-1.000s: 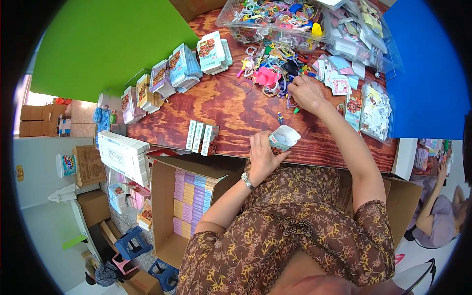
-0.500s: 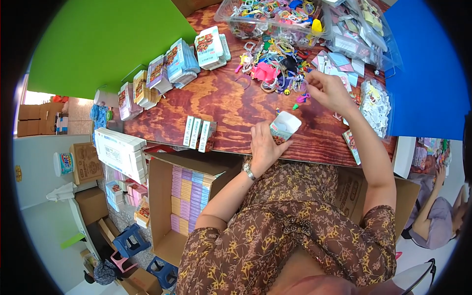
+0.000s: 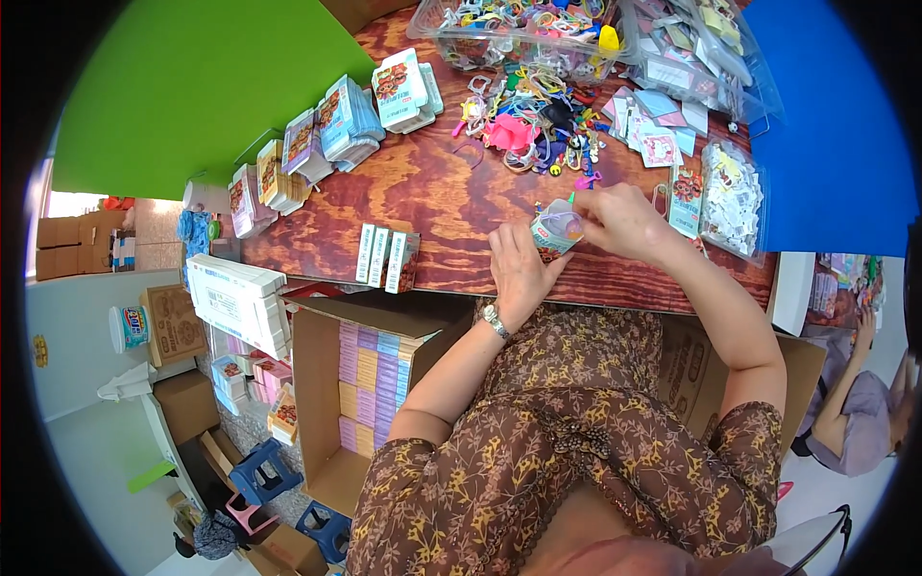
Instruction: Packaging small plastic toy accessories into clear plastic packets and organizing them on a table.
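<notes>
My left hand (image 3: pixel 519 271) is closed round a small open carton (image 3: pixel 550 248), held tilted near the table's front edge. Something purplish and orange shows in the carton's mouth. At its right rim, my right hand (image 3: pixel 629 226) has its fingers pinched together; whatever they hold is hidden. Just beyond those fingers lies a small pink trinket (image 3: pixel 588 180). Farther back spreads a loose heap of colourful bands and trinkets (image 3: pixel 538 125), with a bright pink piece (image 3: pixel 511 133) in it. Three closed cartons (image 3: pixel 388 257) stand in a row to the left of my left hand.
Stacks of flat cartons (image 3: pixel 349 120) line the back left by a green panel (image 3: pixel 211 86). Clear bins hold trinkets (image 3: pixel 523 43) and cards (image 3: pixel 687 72). A bag of white pieces (image 3: pixel 733 206) lies right. An open cardboard box (image 3: pixel 322 403) stands below the table edge.
My right hand has come from the trinket heap toward me, down to the carton's mouth. Purplish and orange contents now show in the carton. My left hand keeps its hold.
</notes>
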A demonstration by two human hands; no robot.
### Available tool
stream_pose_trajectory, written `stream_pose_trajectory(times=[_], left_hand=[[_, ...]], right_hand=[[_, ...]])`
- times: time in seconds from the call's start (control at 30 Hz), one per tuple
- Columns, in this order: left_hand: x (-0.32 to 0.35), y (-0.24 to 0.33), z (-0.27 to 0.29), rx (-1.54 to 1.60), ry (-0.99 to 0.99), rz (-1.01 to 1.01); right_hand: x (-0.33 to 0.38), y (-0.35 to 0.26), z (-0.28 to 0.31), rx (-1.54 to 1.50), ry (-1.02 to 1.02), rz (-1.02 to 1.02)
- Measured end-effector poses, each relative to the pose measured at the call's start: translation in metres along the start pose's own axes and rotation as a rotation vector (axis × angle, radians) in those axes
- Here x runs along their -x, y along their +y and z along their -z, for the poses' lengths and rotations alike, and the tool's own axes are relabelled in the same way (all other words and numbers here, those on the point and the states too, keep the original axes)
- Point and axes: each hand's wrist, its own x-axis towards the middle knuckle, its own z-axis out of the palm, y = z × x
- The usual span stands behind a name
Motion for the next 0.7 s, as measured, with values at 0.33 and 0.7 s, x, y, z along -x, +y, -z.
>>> stream_pose_trajectory(times=[0.33, 0.7], left_hand=[[0.002, -0.005, -0.001, 0.042, 0.010, -0.021], [0.003, 0.006, 0.005, 0.066, -0.076, 0.005]], right_hand=[[0.017, -0.018, -0.003, 0.249, 0.122, 0.050], [0.022, -0.020, -0.031, 0.336, 0.419, 0.141]])
